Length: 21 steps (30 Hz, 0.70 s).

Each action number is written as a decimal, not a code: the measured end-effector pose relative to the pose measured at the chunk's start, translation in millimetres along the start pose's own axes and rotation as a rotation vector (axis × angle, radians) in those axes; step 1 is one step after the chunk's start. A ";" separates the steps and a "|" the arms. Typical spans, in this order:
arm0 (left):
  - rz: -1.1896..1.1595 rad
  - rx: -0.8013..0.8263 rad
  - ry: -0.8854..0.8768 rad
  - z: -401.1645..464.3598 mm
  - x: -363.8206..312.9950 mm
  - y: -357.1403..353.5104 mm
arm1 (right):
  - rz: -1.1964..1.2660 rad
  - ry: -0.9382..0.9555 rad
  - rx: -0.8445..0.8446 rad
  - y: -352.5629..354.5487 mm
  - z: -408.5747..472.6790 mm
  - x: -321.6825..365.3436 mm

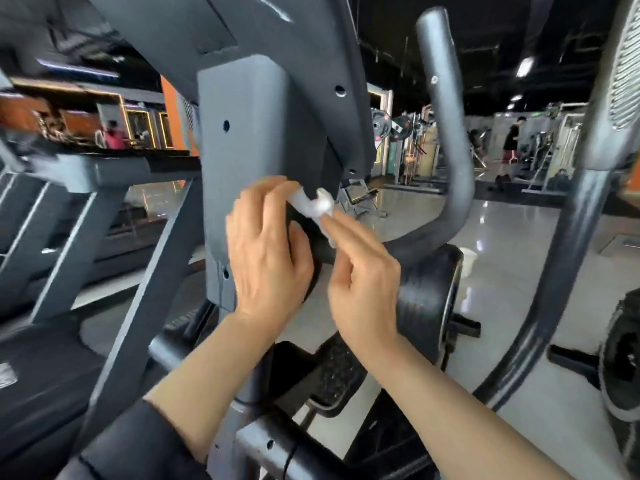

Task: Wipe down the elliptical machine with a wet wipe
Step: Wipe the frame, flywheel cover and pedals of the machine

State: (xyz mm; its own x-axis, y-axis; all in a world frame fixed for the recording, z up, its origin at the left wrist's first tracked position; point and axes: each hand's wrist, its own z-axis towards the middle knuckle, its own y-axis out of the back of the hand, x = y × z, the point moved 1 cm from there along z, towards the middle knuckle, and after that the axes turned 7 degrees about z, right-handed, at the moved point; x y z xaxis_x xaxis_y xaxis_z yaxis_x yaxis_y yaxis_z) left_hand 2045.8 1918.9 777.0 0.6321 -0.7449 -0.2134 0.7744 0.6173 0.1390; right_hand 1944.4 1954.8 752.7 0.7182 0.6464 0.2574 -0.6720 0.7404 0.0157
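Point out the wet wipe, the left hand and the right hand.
wet wipe (316, 206), head view, bunched white middle.
left hand (268, 251), head view, back of hand.
right hand (365, 292), head view, back of hand.

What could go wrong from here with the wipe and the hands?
1. The wet wipe is twisted into a thin strand between both hands, so it may wipe little of the grey column cover.
2. The left hand and right hand pinch only its ends; it might slip or tear.
3. The frame is blurred; contact with the cover is unclear.
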 end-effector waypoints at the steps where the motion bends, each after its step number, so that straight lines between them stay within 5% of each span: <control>1: 0.061 -0.031 0.053 7.6 9.8 5.1 | 0.038 -0.015 -0.029 -10.3 13.1 5.0; 6: 0.107 0.100 0.263 30.0 43.9 18.1 | 0.092 -0.127 -0.001 -62.8 56.9 6.7; 13: -0.025 0.298 0.396 14.6 68.9 25.0 | 0.093 -0.050 0.187 -76.0 -18.9 12.1; 18: -0.151 0.378 0.479 20.7 68.1 19.4 | 0.042 -0.155 0.171 -73.5 69.9 2.6; 21: -0.239 0.363 0.546 25.4 71.1 17.8 | 0.053 -0.312 0.166 -73.1 34.5 -1.2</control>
State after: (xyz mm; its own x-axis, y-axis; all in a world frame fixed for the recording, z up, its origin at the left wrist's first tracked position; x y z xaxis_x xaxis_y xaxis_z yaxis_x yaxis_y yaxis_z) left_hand 2105.3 1870.5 788.9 0.4127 -0.5568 -0.7209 0.9109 0.2580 0.3221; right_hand 1986.5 1893.6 784.7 0.6094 0.5766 0.5442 -0.7451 0.6511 0.1446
